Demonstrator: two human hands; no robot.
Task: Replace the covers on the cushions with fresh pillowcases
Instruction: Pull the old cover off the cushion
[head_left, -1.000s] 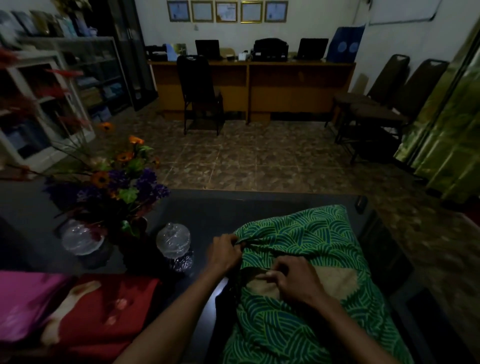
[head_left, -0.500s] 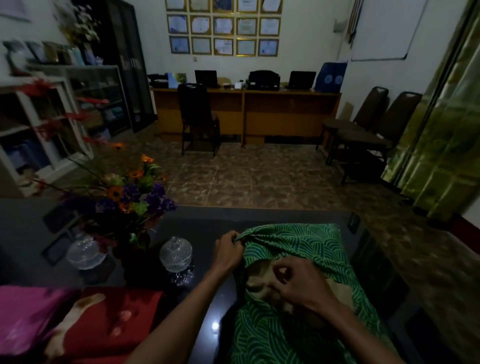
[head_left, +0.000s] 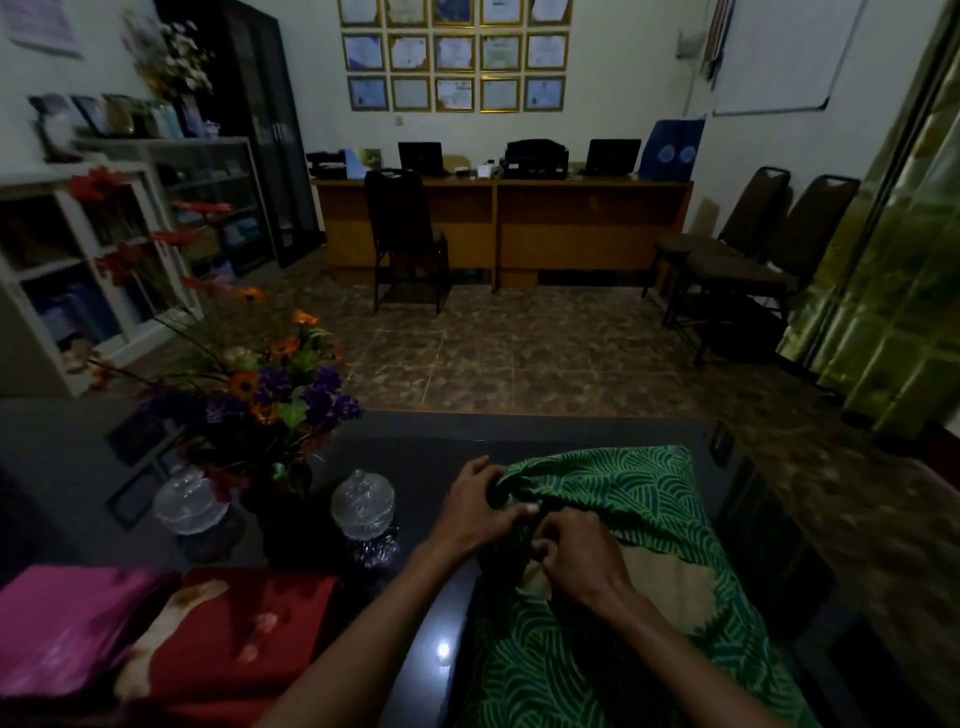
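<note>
A cushion in a green patterned cover (head_left: 623, 499) lies on the dark glossy table (head_left: 415, 457), reaching from the middle to the bottom right. Through the cover's opening the tan inner cushion (head_left: 670, 582) shows. My left hand (head_left: 475, 512) grips the bunched green fabric at the opening's left end. My right hand (head_left: 576, 556) sits just right of it, fingers curled and pinching the cover's edge at the opening. The two hands almost touch.
Folded red (head_left: 249, 634) and pink (head_left: 62, 629) fabrics lie at the table's near left. A flower arrangement (head_left: 270, 400) and two glass lidded jars (head_left: 363, 504) (head_left: 189, 499) stand left of my hands. Beyond lie tiled floor, a desk and chairs.
My right hand has slid left along the opening toward my left hand, and the green fabric now covers more of the tan cushion there. The camera has tilted upward.
</note>
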